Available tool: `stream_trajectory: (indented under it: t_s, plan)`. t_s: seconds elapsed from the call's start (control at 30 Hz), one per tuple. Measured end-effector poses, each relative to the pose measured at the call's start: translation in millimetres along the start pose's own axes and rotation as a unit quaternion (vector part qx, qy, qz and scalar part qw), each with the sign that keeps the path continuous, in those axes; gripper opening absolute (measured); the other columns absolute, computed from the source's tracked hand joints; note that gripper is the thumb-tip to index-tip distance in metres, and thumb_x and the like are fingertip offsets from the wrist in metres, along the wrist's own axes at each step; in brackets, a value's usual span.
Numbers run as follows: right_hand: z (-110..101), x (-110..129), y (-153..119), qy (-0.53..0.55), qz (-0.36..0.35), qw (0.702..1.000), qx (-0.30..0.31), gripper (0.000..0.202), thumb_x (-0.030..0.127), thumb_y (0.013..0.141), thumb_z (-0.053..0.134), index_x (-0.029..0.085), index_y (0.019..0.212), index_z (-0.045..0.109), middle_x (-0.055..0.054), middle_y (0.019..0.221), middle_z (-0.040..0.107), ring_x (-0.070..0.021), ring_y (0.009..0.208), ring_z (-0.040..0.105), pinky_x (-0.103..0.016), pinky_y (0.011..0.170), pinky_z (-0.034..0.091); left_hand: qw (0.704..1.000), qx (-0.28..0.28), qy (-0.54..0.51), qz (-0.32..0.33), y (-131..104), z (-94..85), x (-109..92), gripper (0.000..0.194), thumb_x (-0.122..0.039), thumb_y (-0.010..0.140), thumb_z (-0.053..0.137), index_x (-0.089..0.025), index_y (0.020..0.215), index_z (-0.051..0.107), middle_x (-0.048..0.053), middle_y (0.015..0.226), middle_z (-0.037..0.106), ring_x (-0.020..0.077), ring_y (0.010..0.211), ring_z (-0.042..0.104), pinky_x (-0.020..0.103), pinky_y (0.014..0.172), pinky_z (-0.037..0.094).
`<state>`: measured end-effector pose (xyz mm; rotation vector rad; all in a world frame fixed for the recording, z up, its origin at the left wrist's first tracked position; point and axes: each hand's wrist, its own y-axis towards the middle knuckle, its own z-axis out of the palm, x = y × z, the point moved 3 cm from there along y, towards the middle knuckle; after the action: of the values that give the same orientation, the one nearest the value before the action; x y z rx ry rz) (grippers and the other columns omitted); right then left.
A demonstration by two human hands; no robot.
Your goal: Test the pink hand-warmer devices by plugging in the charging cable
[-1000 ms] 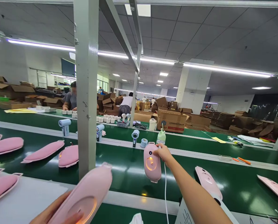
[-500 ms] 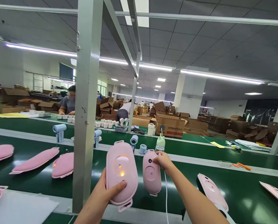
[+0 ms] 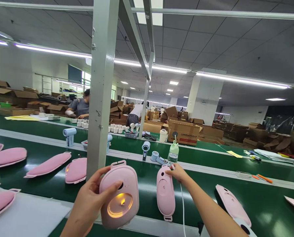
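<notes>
"What has the left hand (image 3: pixel 94 194) got?"

"A rounded pink plastic device (image 3: pixel 124 197), its face bearing an oval ring lit amber. The fingers grasp its left side, and the thumb lies over the face beside a dark round spot."

"Where is it, and which way does it point?"

"In front of the near edge of the glossy green belt (image 3: pixel 262 200). The slotted tab is uppermost, towards the far edge; the lit face looks at the viewer. Its long axis is foreshortened, so I can't tell the exact tilt."

"And the right hand (image 3: pixel 178 173)?"

"Pinching the upper right corner of a slim pink oval device (image 3: pixel 165 197). That long axis is nearly upright, the top leaning slightly left, the lower tab towards the near edge. I can't tell whether it touches the belt. A thin white cable (image 3: pixel 183 210) hangs below the hand."

"How much room is there?"

"A bare strip of belt shows between the two devices. A square grey metal post (image 3: pixel 102 82) stands close by on the left. At the far edge, a clear bottle with a pale green top (image 3: pixel 173 152) is just beyond the right hand. Rightwards the belt is open as far as a pale pink device lying aslant (image 3: pixel 233 204), though the forearm crosses that gap."
</notes>
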<state>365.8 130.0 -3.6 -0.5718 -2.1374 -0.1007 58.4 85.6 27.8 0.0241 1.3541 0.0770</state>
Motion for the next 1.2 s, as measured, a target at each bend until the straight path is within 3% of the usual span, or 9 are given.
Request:
stream_trajectory:
  t_s: [0.17,0.23,0.3,0.37,0.4,0.47,0.57,0.77,1.2]
  plan:
    - [-0.7,40.8,-20.8,0.005,-0.119,0.993,-0.004,0.026,0.028,0.099,0.041,0.014,0.115,0.056,-0.006,0.100,0.062,-0.0149,0.080,0.059,-0.030,0.070,0.049,0.990,-0.014,-0.138,-0.009,3.5,-7.2,-2.9,0.083,-0.052,0.037,0.089,-0.030,0.111,0.058,-0.002,0.088,0.069,0.0196,0.069,0.065,0.021,0.051,0.055]
    - [2.6,67.4,-45.5,0.003,-0.176,0.981,0.078,0.030,0.026,0.100,0.034,0.015,0.110,0.060,-0.002,0.081,0.061,-0.0108,0.062,0.051,-0.023,0.058,0.042,0.984,-0.025,-0.178,-0.005,3.0,-13.1,-7.9,0.085,-0.051,0.037,0.090,-0.035,0.114,0.057,-0.004,0.090,0.068,0.0178,0.065,0.064,0.022,0.049,0.055]
    - [6.3,93.3,-79.2,-0.011,-0.231,0.952,0.199,0.025,0.031,0.096,0.047,0.017,0.101,0.067,0.002,0.068,0.060,-0.0086,0.053,0.043,-0.020,0.051,0.035,0.978,-0.037,-0.207,0.002,1.9,-18.8,-13.2,0.086,-0.045,0.035,0.092,-0.035,0.114,0.059,-0.005,0.085,0.067,0.0160,0.060,0.062,0.023,0.049,0.055]
    - [10.7,114.5,-119.3,-0.057,-0.321,0.870,0.369,0.025,0.027,0.094,0.050,0.017,0.107,0.068,0.001,0.069,0.065,-0.0073,0.050,0.038,-0.018,0.049,0.032,0.973,-0.048,-0.226,0.008,-0.1,-22.8,-17.7,0.087,-0.041,0.031,0.093,-0.031,0.111,0.061,-0.004,0.078,0.066,0.0142,0.057,0.060,0.021,0.048,0.055]
    - [10.1,122.6,-136.7,-0.081,-0.372,0.834,0.400,0.027,0.027,0.093,0.050,0.017,0.112,0.067,0.001,0.071,0.066,-0.0069,0.051,0.036,-0.018,0.049,0.031,0.972,-0.054,-0.229,0.011,-1.8,-23.8,-19.6,0.086,-0.040,0.031,0.094,-0.029,0.110,0.062,-0.003,0.078,0.067,0.0136,0.057,0.060,0.020,0.048,0.054]
    - [7.8,132.3,-160.7,-0.123,-0.425,0.801,0.403,0.029,0.026,0.094,0.049,0.017,0.114,0.067,0.000,0.070,0.067,-0.0073,0.053,0.043,-0.017,0.052,0.035,0.971,-0.056,-0.231,0.018,-6.6,-23.3,-23.4,0.081,-0.042,0.034,0.093,-0.029,0.109,0.063,-0.002,0.079,0.067,0.0137,0.060,0.060,0.017,0.048,0.053]
    - [8.3,136.0,-174.3,-0.190,-0.425,0.809,0.358,0.027,0.028,0.093,0.051,0.017,0.113,0.066,0.000,0.069,0.069,-0.0097,0.059,0.054,-0.018,0.058,0.040,0.974,-0.051,-0.217,0.034,-16.4,-18.7,-29.2,0.074,-0.045,0.040,0.091,-0.032,0.107,0.062,-0.004,0.082,0.066,0.0152,0.069,0.060,0.016,0.051,0.053]
    - [13.1,134.8,-174.9,-0.259,-0.405,0.824,0.300,0.030,0.034,0.090,0.057,0.020,0.116,0.058,-0.005,0.090,0.075,-0.0187,0.083,0.065,-0.024,0.068,0.045,0.982,-0.048,-0.180,0.034,-23.7,-14.5,-32.7,0.072,-0.045,0.039,0.092,-0.029,0.103,0.062,-0.002,0.090,0.063,0.0174,0.076,0.058,0.019,0.055,0.055]
    - [14.1,129.7,-174.4,-0.275,-0.381,0.834,0.288,0.036,0.031,0.090,0.052,0.020,0.124,0.050,-0.005,0.084,0.076,-0.0197,0.078,0.068,-0.026,0.069,0.049,0.986,-0.041,-0.155,0.035,-24.6,-8.1,-33.0,0.072,-0.051,0.035,0.091,-0.030,0.097,0.063,-0.004,0.088,0.066,0.0164,0.069,0.060,0.020,0.049,0.055]
